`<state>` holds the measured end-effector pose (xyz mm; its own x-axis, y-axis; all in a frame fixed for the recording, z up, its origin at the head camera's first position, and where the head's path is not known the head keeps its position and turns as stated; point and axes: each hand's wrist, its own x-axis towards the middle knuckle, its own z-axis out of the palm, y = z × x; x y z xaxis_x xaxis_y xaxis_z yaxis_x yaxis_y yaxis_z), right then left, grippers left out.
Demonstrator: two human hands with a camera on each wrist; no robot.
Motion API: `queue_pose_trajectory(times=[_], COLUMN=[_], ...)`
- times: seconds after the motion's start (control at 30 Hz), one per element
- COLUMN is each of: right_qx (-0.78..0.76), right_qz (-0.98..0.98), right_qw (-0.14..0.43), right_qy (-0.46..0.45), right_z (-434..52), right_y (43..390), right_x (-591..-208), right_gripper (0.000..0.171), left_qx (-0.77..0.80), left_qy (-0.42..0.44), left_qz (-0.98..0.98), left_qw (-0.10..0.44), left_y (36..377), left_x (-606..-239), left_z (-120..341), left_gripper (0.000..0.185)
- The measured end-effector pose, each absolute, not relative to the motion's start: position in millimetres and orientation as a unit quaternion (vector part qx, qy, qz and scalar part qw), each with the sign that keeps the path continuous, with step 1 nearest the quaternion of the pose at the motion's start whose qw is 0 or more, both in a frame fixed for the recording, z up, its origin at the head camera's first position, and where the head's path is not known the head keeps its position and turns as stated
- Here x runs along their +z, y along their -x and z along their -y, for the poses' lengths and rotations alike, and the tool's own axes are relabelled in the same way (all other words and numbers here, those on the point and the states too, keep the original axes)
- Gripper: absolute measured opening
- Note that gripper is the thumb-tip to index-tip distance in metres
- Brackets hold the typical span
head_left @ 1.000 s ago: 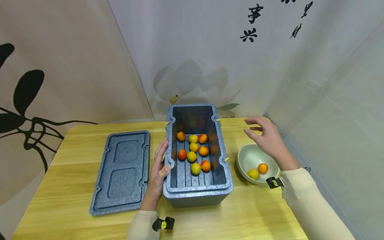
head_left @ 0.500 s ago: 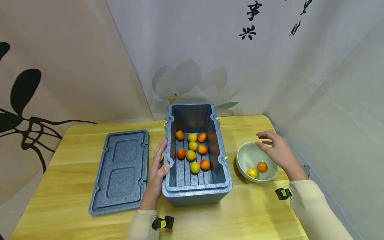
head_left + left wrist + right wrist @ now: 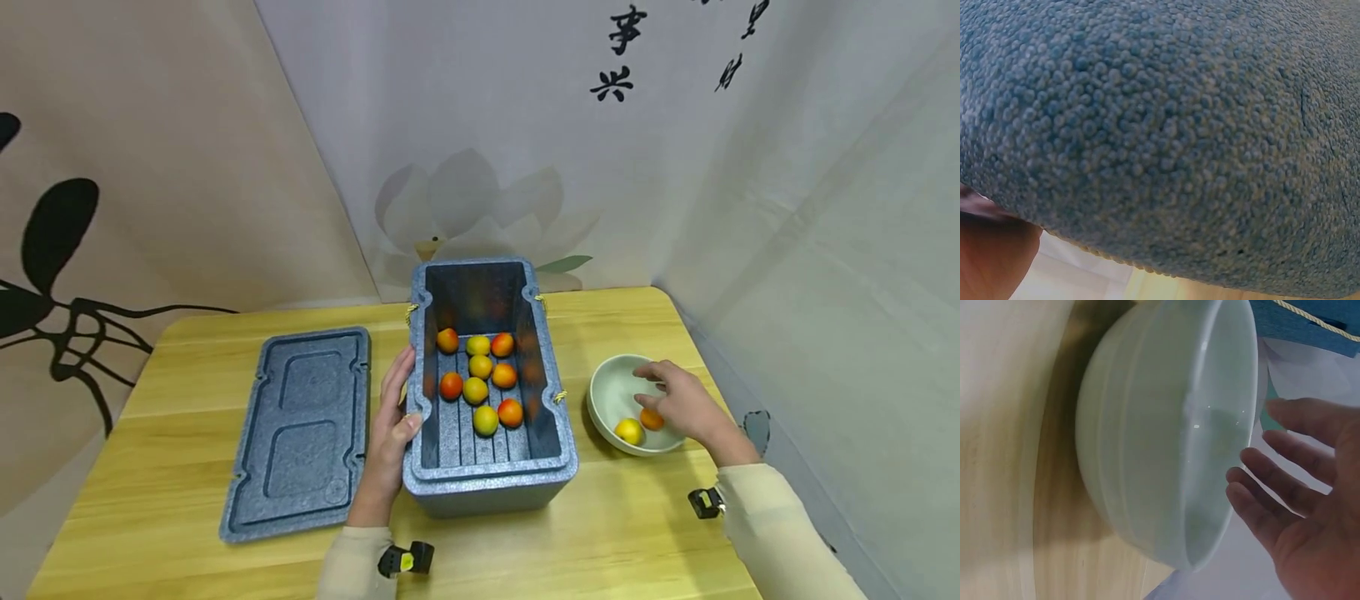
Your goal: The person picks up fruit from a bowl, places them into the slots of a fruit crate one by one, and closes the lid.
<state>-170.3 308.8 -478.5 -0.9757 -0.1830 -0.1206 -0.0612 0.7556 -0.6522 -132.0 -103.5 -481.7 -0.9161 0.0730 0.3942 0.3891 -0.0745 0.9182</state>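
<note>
A grey-blue foam box [image 3: 491, 479] stands open on the wooden table, with several orange and yellow fruits [image 3: 480, 390] on its ribbed floor. My left hand [image 3: 390, 433] lies flat against the box's left wall, thumb hooked on the rim; the left wrist view is filled by that foam wall [image 3: 1166, 137]. A pale green bowl [image 3: 603, 392] to the box's right holds a yellow fruit [image 3: 628, 431] and an orange fruit [image 3: 649, 419]. My right hand [image 3: 675, 400] reaches into the bowl over the orange fruit, fingers spread [image 3: 1285, 494] beside the bowl's rim [image 3: 1216, 444].
The box's foam lid [image 3: 303, 429] lies flat on the table [image 3: 172, 492] to the left. Fabric backdrops stand close behind and along the right edge. A yellow cord [image 3: 1310, 319] hangs on the box's side.
My right hand has come down and back from above the table's far right corner into the bowl. The left hand and the box have stayed put.
</note>
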Motion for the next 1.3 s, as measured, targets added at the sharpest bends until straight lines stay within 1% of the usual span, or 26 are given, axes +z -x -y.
queue_pose_trajectory(times=[0.2, 0.33, 0.6, 0.87, 1.07, 1.2, 1.3], right_qx=[-0.288, -0.247, -0.235, -0.235, -0.233, -0.226, -0.222], right_qz=[-0.947, -0.957, -0.959, -0.957, -0.957, -0.958, -0.959], right_qw=[0.108, 0.107, 0.121, 0.120, 0.126, 0.121, 0.118], right_qy=[0.087, 0.106, 0.106, 0.118, 0.121, 0.126, 0.128], right_z=[-309, -307, -312, -314, -313, -313, -312], right_y=[170, 168, 166, 167, 168, 168, 168], right_x=[-485, -490, -505, -509, -510, -510, -510], right_gripper=[0.040, 0.040, 0.044, 0.045, 0.034, 0.026, 0.023], left_qx=[-0.709, -0.709, -0.705, -0.711, -0.713, -0.711, -0.710], left_qy=[0.171, 0.169, 0.166, 0.161, 0.158, 0.160, 0.160], left_qz=[0.675, 0.676, 0.681, 0.677, 0.675, 0.677, 0.678], left_qw=[0.112, 0.108, 0.106, 0.103, 0.103, 0.105, 0.105], left_y=[131, 132, 131, 132, 131, 132, 133], left_x=[-481, -481, -483, -482, -481, -481, -482], left_z=[104, 104, 103, 103, 103, 103, 103], left_gripper=[0.070, 0.069, 0.069, 0.069, 0.070, 0.069, 0.069])
